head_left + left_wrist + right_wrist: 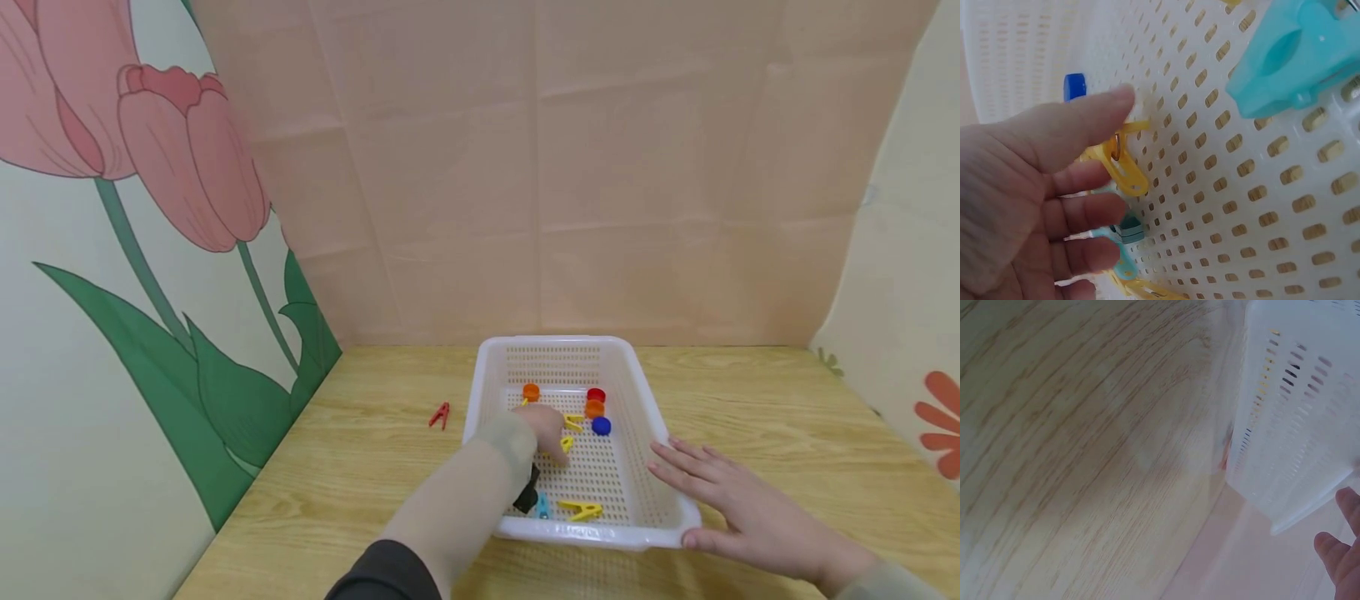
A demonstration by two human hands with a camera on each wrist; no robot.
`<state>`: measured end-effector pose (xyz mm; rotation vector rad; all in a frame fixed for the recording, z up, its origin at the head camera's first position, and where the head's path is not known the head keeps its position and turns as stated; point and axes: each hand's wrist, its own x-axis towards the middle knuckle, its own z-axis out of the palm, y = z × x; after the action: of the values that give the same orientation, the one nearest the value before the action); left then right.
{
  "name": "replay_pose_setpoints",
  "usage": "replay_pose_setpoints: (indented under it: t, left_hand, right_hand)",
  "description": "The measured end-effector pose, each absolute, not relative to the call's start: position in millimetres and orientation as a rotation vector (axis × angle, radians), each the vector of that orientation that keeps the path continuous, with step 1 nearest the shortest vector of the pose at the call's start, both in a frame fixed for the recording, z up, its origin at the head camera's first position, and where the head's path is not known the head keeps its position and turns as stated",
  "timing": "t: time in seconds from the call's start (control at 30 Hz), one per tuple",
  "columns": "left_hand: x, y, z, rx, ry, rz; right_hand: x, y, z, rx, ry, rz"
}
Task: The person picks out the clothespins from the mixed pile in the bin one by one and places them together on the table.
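Observation:
My left hand (542, 427) reaches down into a white perforated plastic basket (585, 533). In the left wrist view its thumb and fingers are spread apart, beside a yellow clothespin (1129, 175) with a metal spring. A large turquoise clothespin (1291, 69) lies on the basket floor to the right of that hand. My right hand (742, 508) rests against the basket's right rim, fingers extended and thumb at the near corner. Inside the basket, more yellow clothespins (583, 510) lie around the left hand, and the forearm hides part of the floor.
Toward the basket's far end sit an orange cap (531, 392), a red cap (596, 394) and a blue cap (601, 426). A red clothespin (440, 415) lies on the wooden table (360, 433), left of the basket. A covered wall (540, 208) stands behind.

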<state>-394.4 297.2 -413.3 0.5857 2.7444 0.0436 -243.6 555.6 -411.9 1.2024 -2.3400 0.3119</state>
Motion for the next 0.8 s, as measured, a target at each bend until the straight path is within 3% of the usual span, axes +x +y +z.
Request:
replay_pose_setpoints:
  t: [0.8]
  left_hand:
    - [-385.8,293.9,-404.3,0.531,2.721,0.092]
  right_hand:
    - [-242.8,554.4,-411.9,1.192,-2.345,0.299]
